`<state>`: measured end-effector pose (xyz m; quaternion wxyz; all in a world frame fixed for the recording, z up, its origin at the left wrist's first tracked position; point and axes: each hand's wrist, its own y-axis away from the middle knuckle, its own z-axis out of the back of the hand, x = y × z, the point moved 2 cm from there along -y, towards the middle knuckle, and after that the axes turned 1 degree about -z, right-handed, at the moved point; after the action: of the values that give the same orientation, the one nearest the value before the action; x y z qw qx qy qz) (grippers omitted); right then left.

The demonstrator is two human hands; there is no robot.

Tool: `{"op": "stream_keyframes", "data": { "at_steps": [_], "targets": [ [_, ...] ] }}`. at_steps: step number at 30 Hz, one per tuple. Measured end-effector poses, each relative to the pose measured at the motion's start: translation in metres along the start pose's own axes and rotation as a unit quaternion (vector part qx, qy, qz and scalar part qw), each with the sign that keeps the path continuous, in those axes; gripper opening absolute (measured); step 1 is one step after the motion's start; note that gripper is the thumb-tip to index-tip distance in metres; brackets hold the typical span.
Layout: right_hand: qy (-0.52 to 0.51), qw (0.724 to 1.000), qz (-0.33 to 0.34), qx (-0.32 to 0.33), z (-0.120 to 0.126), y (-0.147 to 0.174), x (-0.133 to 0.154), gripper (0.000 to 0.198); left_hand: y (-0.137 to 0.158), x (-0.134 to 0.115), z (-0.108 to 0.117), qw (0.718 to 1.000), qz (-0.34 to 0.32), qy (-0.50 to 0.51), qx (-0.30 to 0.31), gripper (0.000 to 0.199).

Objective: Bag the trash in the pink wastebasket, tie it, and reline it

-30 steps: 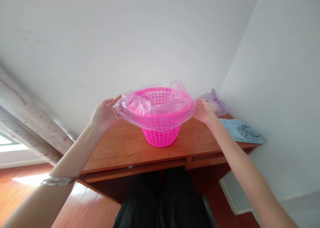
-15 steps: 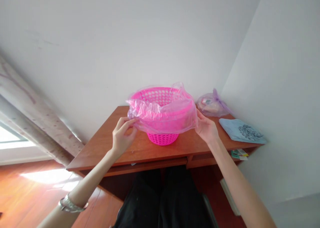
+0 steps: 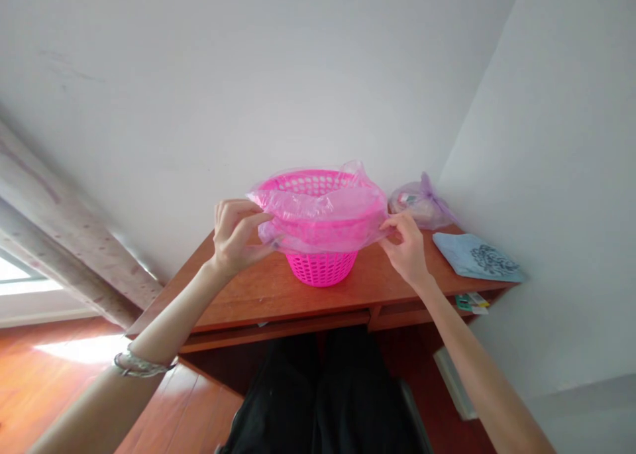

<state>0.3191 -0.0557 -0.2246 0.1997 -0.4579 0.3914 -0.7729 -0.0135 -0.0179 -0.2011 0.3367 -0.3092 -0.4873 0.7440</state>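
Wooden surface (image 3: 238,295) in a white corner carries the pink basket (image 3: 322,267), upright, mid-surface. Left hand (image 3: 234,236) and right hand (image 3: 407,245) each have fingers pinched closed on the clear bag liner (image 3: 322,212) draped over its rim, one per side.

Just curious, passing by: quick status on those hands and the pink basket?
Left hand and right hand both pinching clear bag at basket rim. Basket upright on desk. Nothing obstructing.

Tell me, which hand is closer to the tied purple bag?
Right. The right hand is just beside the tied purple bag; the left hand is across the pink basket.
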Motion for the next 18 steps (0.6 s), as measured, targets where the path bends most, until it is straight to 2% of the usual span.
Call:
{"op": "stream_keyframes", "data": {
  "at_steps": [2,5,9,11,13,16,18],
  "targets": [
    [-0.016,1.0,-0.011,-0.006,-0.002,-0.003,0.001,0.01,-0.011,-0.007,0.0,1.0,-0.011,-0.004,-0.005,0.031],
    [-0.028,0.998,-0.032,-0.041,-0.002,-0.014,0.0,0.011,-0.031,-0.017,0.003,0.999,0.019,-0.009,-0.026,0.018],
    [0.073,0.994,0.02,-0.08,0.005,-0.046,0.0,0.017,-0.064,-0.016,0.006,0.999,0.029,-0.033,-0.02,0.012],
    [0.108,0.99,0.05,-0.071,0.008,-0.069,-0.003,0.021,-0.079,-0.004,0.008,0.996,0.034,-0.08,0.016,0.013],
    [0.087,0.993,0.043,-0.059,0.01,-0.093,-0.012,0.025,-0.089,0.015,0.01,0.99,0.036,-0.118,0.061,0.015],
    [-0.015,0.997,-0.037,-0.069,0.013,-0.128,-0.034,0.028,-0.1,0.048,0.012,0.981,0.041,-0.147,0.119,0.02],
    [-0.088,0.986,-0.112,-0.082,0.014,-0.148,-0.05,0.027,-0.106,0.07,0.013,0.974,0.048,-0.165,0.147,0.022]
  ]
}}
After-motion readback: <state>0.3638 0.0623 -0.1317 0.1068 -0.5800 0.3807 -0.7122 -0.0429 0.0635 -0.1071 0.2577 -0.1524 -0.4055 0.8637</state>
